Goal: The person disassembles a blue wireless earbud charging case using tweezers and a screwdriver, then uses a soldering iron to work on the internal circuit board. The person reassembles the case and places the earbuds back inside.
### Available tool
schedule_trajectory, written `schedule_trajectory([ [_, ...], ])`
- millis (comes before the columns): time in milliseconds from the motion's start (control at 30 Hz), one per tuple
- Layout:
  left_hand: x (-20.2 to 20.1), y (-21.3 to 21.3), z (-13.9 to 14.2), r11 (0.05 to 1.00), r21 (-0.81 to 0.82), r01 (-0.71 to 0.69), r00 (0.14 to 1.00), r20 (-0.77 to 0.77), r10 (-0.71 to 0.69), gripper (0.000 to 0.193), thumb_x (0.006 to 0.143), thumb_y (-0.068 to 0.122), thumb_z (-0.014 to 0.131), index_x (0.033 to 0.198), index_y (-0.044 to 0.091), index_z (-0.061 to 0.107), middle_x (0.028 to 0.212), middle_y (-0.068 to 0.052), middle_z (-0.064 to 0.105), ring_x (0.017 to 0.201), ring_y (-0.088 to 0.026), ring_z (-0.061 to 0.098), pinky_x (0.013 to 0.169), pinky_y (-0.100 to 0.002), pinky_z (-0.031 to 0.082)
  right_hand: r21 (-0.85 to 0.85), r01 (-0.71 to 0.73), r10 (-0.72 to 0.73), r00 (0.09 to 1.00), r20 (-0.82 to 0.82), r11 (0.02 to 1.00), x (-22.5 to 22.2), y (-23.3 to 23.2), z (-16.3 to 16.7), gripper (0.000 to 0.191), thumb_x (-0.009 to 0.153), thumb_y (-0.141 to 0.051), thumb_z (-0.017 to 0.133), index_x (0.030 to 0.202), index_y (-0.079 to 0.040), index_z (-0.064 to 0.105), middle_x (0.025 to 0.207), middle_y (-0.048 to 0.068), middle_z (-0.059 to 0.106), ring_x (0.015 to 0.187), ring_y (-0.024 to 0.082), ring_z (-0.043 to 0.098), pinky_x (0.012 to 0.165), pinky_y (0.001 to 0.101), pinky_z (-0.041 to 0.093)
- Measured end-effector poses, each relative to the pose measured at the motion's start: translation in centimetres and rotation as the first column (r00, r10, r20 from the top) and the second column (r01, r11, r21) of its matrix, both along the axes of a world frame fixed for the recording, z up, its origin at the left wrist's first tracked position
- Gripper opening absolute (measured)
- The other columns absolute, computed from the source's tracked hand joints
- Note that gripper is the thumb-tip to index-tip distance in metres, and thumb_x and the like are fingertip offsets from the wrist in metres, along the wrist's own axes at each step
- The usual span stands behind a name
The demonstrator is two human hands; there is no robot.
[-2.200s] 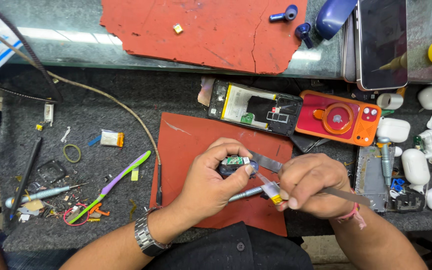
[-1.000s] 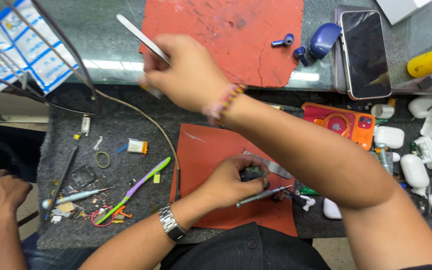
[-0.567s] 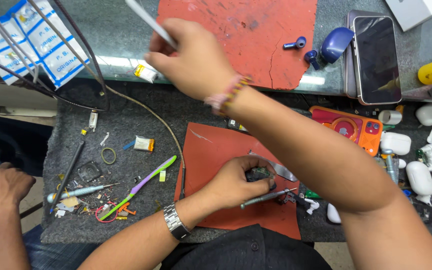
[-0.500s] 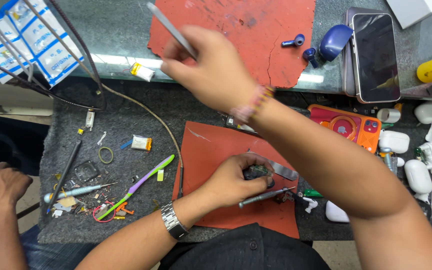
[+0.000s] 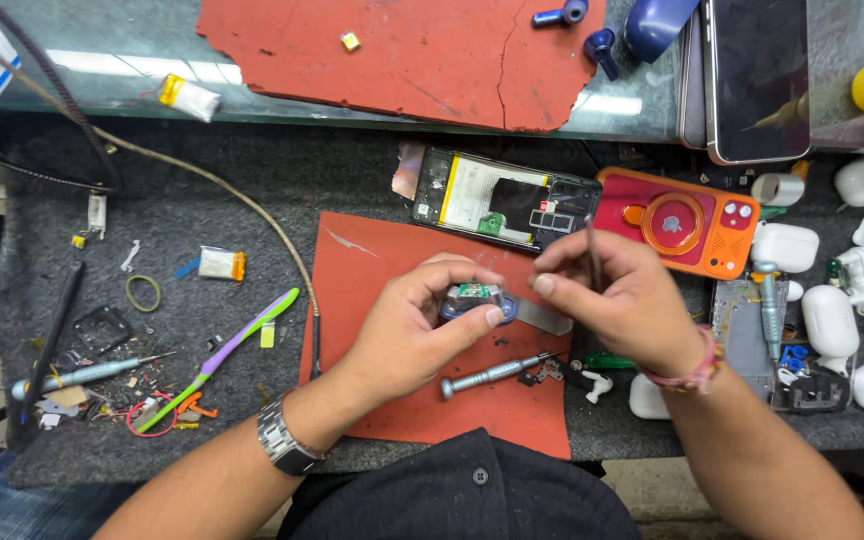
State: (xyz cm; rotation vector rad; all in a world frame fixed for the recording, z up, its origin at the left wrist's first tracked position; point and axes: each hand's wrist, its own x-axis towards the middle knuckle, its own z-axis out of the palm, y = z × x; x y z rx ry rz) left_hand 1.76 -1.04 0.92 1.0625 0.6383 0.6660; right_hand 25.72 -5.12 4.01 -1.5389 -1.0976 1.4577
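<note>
L hand [image 5: 422,325] pinches small part [image 5: 474,298]; R hand [image 5: 627,305] pinches tweezers [image 5: 592,250]. Tip slip cd scratch board, flick part off mat [image 5: 372,270].

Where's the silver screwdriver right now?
The silver screwdriver lies on the red mat, head view, just below the left hand.

The left hand [image 5: 422,325] covers most of the small blue-rimmed part with a green circuit board [image 5: 474,297] in its grip, its detail too small to tell.
</note>
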Motion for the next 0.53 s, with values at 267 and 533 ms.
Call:
schedule_trajectory([
  [267,-0.9,-0.2,1.5,0.986,0.163,-0.043,0.999,-0.022,0.047,0.029,0.093,0.005,0.076,0.121,0.002,0.066,0.121,-0.006,0.059,0.109,-0.012,0.062,0.091,-0.026,0.054,0.251,-0.162,0.108,0.971,0.215,0.954,-1.2,-2.0,-1.0,0.019,0.089,-0.007,0.078,0.107,-0.004,0.072,0.079,-0.001,0.06,0.061,0.002,0.041,0.054,0.0212,0.035],
  [533,-1.6,-0.4,2.3,0.881,0.469,-0.059,0.987,-0.107,0.122,0.028,0.09,0.005,0.084,0.115,0.006,0.07,0.118,-0.009,0.069,0.109,-0.021,0.072,0.095,-0.03,0.058,0.334,-0.245,0.171,0.957,0.234,0.91,-1.9,-1.9,-0.2,0.015,0.092,-0.009,0.075,0.106,-0.003,0.073,0.097,0.003,0.071,0.066,0.004,0.053,0.055,0.0214,0.041],
])
